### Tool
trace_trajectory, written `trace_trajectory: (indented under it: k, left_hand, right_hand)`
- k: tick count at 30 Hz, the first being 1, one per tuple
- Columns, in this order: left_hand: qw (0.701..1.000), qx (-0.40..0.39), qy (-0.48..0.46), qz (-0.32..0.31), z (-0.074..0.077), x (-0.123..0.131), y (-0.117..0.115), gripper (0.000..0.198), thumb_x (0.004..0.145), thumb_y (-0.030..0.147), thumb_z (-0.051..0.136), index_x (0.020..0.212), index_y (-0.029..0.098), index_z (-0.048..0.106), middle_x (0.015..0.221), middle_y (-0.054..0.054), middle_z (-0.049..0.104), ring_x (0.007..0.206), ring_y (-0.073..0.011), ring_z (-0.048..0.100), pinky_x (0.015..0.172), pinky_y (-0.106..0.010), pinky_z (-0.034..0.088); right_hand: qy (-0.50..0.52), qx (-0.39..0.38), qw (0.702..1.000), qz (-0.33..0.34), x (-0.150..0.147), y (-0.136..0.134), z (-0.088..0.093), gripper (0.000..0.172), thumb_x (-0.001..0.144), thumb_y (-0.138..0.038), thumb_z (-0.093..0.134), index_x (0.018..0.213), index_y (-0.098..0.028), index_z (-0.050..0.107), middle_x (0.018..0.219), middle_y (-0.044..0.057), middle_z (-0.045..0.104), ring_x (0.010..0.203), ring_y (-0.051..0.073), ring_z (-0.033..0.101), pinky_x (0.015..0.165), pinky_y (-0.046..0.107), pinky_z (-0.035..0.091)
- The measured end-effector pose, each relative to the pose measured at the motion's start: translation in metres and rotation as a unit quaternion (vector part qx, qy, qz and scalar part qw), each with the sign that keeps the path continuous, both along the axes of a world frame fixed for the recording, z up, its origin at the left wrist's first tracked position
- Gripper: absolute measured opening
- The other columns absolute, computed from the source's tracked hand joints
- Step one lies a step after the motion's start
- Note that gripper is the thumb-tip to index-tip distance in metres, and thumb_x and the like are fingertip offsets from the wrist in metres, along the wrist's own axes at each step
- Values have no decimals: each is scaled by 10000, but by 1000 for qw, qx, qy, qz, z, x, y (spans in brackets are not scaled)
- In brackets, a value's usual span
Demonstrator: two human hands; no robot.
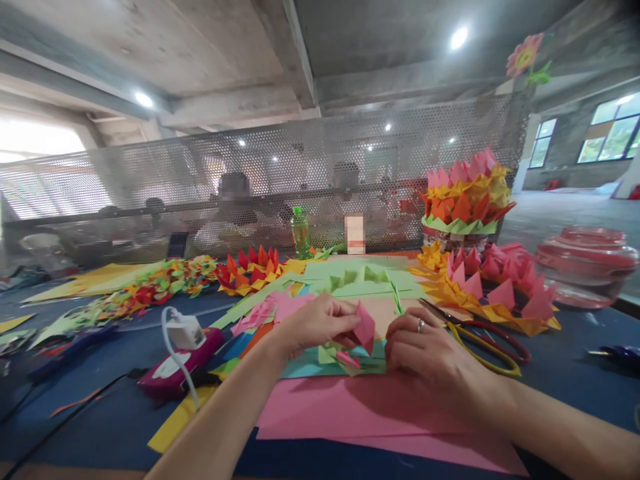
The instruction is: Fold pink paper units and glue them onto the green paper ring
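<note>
My left hand (327,323) pinches a folded pink paper petal (365,328) between thumb and fingers, over the middle of the table. To its right, my right hand (425,347) has its fingers curled downward, a ring on one of them; whatever is under the fingertips is hidden. A thin green strip (397,298) stands up just behind that hand. Small green and pink paper pieces (345,360) lie below the petal. Under both hands spread sheets of coloured paper, a large pink sheet (320,410) nearest me. Behind them sits a ring of pale green folded points (360,277).
Scissors with red and yellow handles (487,347) lie right of my right hand. A magenta power strip (183,363) with a white charger stands left. Behind are a green bottle (300,233), a tiered paper flower (467,193) and a clear jar (585,267). People sit beyond the mesh screen.
</note>
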State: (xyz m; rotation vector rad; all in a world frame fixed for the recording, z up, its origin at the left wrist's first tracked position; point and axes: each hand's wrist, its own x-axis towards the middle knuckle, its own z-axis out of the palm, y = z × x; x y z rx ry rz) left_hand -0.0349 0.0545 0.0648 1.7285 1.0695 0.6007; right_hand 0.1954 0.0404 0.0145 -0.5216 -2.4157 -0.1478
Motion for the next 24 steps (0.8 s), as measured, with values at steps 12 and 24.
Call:
trace_trajectory:
  k: [12,24]
  left_hand:
    - [999,6,-26,-22,6,4,-5,355,840,431,658,638,139,664,673,-18,648,697,-160,646,818,-345,550]
    - [999,23,-2,-42,-1,3,-1,315,868,402,622,767,132,748,776,-63,734,710,-153,667,760,-277,544]
  right_hand:
    - [-65,93,993,27,2,-4,-1,283,933,8,373,801,-203,507,782,-4,638,864,169,521,964,391,305]
    - [-85,108,990,27,5,6,-18,224,984,-75,466,881,-231,590,770,-22,673,889,166,554,986,379,320]
